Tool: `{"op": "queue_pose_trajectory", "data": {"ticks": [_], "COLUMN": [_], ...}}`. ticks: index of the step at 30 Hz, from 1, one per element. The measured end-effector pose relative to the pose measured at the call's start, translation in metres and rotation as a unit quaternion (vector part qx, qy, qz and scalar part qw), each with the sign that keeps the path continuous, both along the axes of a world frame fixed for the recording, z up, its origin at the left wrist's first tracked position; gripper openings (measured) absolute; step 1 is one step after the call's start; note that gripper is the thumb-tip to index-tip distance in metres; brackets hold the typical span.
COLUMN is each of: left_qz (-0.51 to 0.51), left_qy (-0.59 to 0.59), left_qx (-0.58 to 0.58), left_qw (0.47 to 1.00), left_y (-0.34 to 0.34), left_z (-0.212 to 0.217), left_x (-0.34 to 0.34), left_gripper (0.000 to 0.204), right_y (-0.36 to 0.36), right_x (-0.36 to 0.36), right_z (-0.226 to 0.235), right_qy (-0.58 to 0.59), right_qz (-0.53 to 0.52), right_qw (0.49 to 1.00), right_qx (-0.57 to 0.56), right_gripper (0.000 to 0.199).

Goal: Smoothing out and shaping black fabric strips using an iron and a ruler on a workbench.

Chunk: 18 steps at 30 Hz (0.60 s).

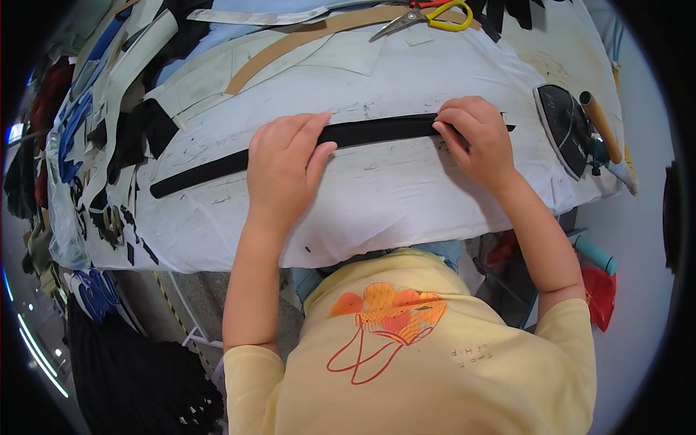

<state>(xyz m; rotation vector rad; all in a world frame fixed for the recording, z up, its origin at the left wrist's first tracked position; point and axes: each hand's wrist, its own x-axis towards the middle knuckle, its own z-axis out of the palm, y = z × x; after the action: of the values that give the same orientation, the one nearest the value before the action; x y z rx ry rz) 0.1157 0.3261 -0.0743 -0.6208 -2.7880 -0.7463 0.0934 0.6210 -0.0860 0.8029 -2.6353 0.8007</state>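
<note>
A long, narrow black fabric strip (384, 131) lies slantwise across the white cloth-covered table (384, 196), its left end nearer to me. My left hand (286, 159) rests over the strip's middle with the fingers stretched out. Its index finger lies along the far edge and the thumb along the near edge, the strip showing between them. Close to the right end, my right hand (475, 138) pinches the strip between thumb and bent fingers. A short piece of black sticks out past that hand. My left palm covers part of the strip.
An iron (564, 130) with a wooden handle (600, 127) sits at the table's right edge. Yellow-handled scissors (428, 20) lie at the back beside a curved brown strip (304, 40) and pale pattern pieces (341, 54). Black and white scraps (138, 134) crowd the left side.
</note>
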Motion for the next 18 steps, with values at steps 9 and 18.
{"op": "queue_pose_trajectory", "data": {"ticks": [9,18], "left_qz": [-0.012,0.020], "left_qy": [-0.007,-0.053], "left_qx": [0.042,0.040], "left_qw": [0.999,0.998], "left_y": [0.022,0.025], "left_z": [-0.018,-0.020], "left_x": [-0.008,-0.017], "left_gripper": [0.011,0.009], "right_y": [-0.001,-0.003], "right_x": [0.001,0.000], "right_z": [-0.004,-0.013], "right_qy": [-0.020,-0.046], "right_qz": [-0.032,-0.095], "right_qw": [0.999,0.994], "right_qx": [-0.014,-0.012], "right_gripper": [0.012,0.019]}}
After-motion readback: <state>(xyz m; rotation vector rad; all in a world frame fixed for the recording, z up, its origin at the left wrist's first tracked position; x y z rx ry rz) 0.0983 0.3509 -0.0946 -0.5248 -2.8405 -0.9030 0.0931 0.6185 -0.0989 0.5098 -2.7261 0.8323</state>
